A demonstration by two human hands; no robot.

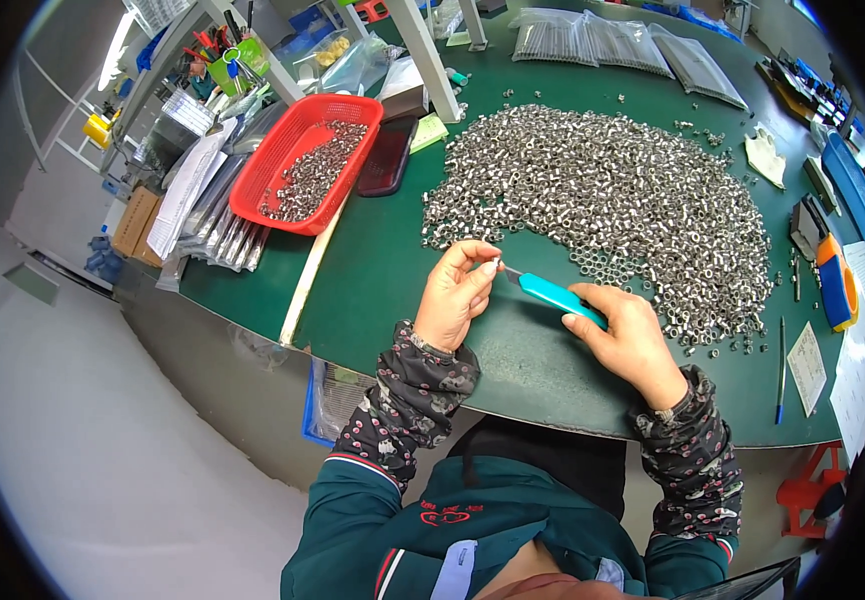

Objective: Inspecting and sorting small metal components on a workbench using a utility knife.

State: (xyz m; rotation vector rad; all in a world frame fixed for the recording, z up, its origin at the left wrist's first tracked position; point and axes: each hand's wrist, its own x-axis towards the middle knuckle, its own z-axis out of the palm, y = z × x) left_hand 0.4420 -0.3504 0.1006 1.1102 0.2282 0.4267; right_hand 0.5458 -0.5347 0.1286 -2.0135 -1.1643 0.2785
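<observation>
My left hand (pixel 450 300) pinches a small metal ring (pixel 498 263) between thumb and fingertips, just above the table's near part. Closed around a teal-handled knife (pixel 551 294), my right hand (pixel 633 338) points its thin metal blade left. The blade's tip is at the ring or just beside it; whether they touch is too small to tell. Beyond both hands spreads a big heap of small silver metal rings (pixel 613 190). Some of them lie in a single layer at the heap's near edge, close to the knife.
A red plastic basket (pixel 253 180) at the left holds more small metal parts, beside a dark phone-like slab (pixel 389 157). Bagged parts (pixel 593 42) lie along the far side. At right are a pen (pixel 781 370), a paper card (pixel 807 368) and a blue-orange tape dispenser (pixel 837 285).
</observation>
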